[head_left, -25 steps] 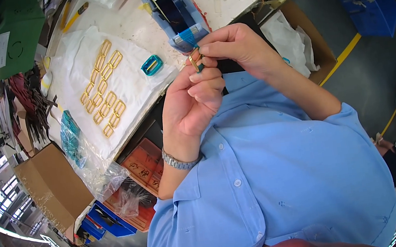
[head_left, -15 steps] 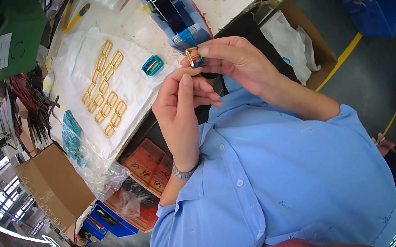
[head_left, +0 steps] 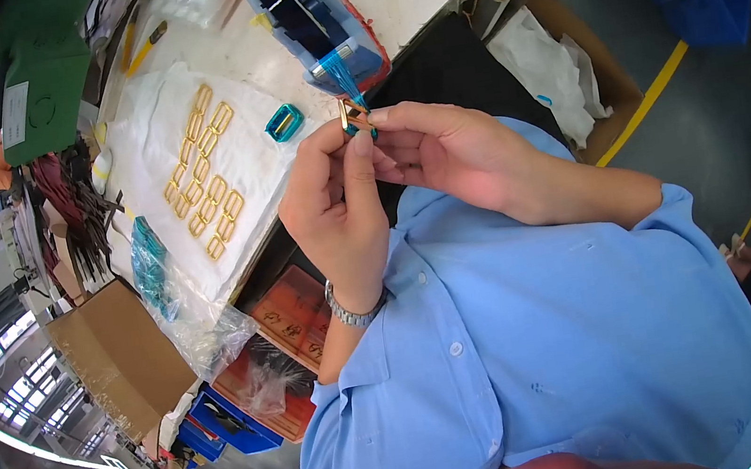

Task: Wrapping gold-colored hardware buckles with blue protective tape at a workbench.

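Observation:
My left hand (head_left: 339, 206) and my right hand (head_left: 440, 145) meet in front of my chest and both pinch a small gold rectangular buckle (head_left: 353, 116). A strip of blue film (head_left: 339, 74) runs from the buckle up to a tape dispenser (head_left: 308, 11) on the table. A buckle wrapped in teal film (head_left: 284, 122) lies on the table just left of my hands. Several bare gold buckles (head_left: 204, 172) are laid out in rows on a white cloth (head_left: 149, 131). My left wrist wears a metal watch band.
A green box (head_left: 27, 72) and a bundle of dark straps (head_left: 60, 219) sit at the table's far left. A cardboard box (head_left: 121, 358), orange and blue crates (head_left: 283, 327) and plastic bags stand below the table. A carton with white bags (head_left: 553, 69) is at the right.
Both hands have lifted slightly toward the dispenser and turned the buckle, so the blue film now stretches taut from it. The left fingers have shifted up onto the buckle.

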### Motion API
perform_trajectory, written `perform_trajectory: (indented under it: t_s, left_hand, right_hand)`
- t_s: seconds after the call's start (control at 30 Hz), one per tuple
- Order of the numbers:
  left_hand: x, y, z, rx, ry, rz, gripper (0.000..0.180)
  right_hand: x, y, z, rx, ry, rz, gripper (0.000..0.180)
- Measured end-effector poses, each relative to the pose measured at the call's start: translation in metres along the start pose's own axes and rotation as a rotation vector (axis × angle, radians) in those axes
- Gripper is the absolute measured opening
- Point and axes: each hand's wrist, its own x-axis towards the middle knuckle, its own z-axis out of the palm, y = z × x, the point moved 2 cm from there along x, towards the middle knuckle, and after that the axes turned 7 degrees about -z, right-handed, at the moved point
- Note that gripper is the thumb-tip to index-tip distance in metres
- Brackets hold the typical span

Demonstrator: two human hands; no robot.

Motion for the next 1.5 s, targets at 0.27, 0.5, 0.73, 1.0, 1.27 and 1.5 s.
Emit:
perform_trajectory:
  t_s: [0.27,0.5,0.73,1.0,1.27,1.5]
  left_hand:
    - [0.023,0.004,-0.009,-0.018,-0.169,-0.249,0.012]
    - [0.04,0.004,-0.009,-0.06,-0.248,-0.364,0.013]
    - [0.048,0.002,-0.013,-0.102,-0.269,-0.421,0.016]
    - [0.055,0.004,-0.016,-0.068,-0.328,-0.417,0.017]
    - [0.056,0.003,-0.021,-0.007,-0.384,-0.406,0.019]
    - [0.033,0.013,-0.004,0.38,0.008,-0.049,0.013]
  right_hand:
    - [0.002,0.01,-0.013,0.121,0.055,0.084,0.023]
    - [0.009,0.011,-0.023,0.15,0.058,0.084,0.024]
    - [0.035,-0.018,-0.035,-0.135,-0.042,-0.005,0.031]
    - [0.054,-0.029,-0.029,-0.389,-0.147,-0.197,0.021]
    - [0.052,-0.034,-0.018,-0.599,-0.122,-0.324,0.02]
    - [0.049,-0.028,-0.017,-0.342,-0.102,-0.211,0.025]
